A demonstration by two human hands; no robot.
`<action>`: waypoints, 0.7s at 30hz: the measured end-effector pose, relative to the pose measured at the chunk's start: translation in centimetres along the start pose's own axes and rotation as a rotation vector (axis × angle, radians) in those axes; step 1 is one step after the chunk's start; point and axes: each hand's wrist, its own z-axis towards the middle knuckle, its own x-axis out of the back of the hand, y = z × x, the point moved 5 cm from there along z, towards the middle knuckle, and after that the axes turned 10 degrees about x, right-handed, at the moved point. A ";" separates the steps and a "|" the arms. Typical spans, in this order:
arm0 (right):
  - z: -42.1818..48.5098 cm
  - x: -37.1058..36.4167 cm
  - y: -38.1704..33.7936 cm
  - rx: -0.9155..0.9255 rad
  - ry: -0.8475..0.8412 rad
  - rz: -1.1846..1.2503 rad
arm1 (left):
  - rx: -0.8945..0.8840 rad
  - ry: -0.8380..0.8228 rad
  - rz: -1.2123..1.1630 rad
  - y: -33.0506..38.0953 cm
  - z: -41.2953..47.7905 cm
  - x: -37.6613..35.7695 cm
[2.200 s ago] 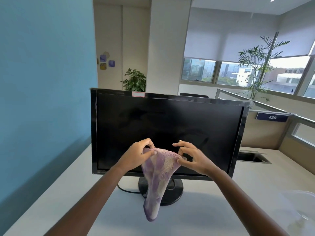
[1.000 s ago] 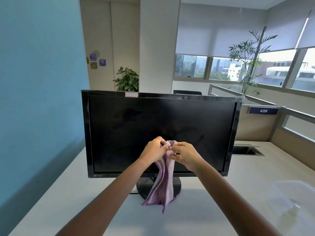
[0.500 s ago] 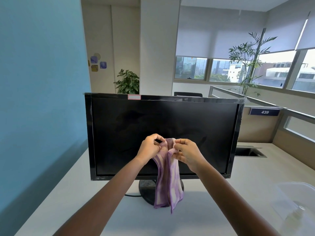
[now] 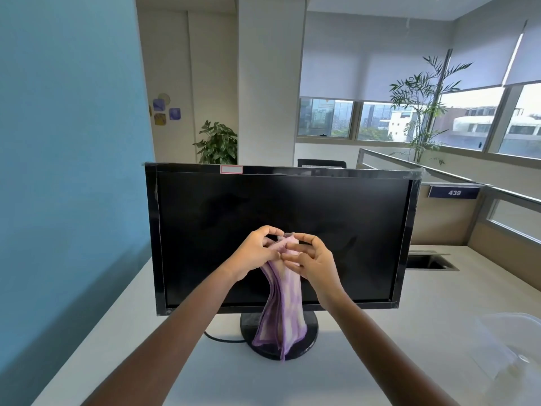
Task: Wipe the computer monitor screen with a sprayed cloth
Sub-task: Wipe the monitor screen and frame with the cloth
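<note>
Above the desk [image 4: 409, 323], our left grip [image 4: 256, 254] and right grip [image 4: 314, 263] both pinch the top edge of the folded purple cloth [image 4: 282, 312], fingers curled round it. It hangs before the lower middle of the dark monitor screen [image 4: 263, 206] behind.

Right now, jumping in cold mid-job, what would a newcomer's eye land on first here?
The wide black flat-screen monitor, its screen dark, fills the middle of the white desk. In front of its lower centre, the left hand and right hand together pinch the top of a folded purple-and-cream checked cloth, which hangs down over the round black stand.
</note>
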 end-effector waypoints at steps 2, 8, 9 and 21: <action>-0.6 0.3 -0.6 0.286 0.074 -0.381 | -0.040 0.031 -0.050 0.5 -0.2 0.7; -2.2 -1.9 1.8 0.505 0.010 -0.696 | -0.144 -0.045 -0.172 2.8 -0.5 2.3; -2.1 -2.4 1.9 0.510 0.002 -0.682 | -0.164 -0.071 -0.176 3.1 -0.5 2.3; 5.1 -1.4 -0.3 0.709 0.363 -0.724 | -0.546 0.624 0.772 5.1 -1.0 10.6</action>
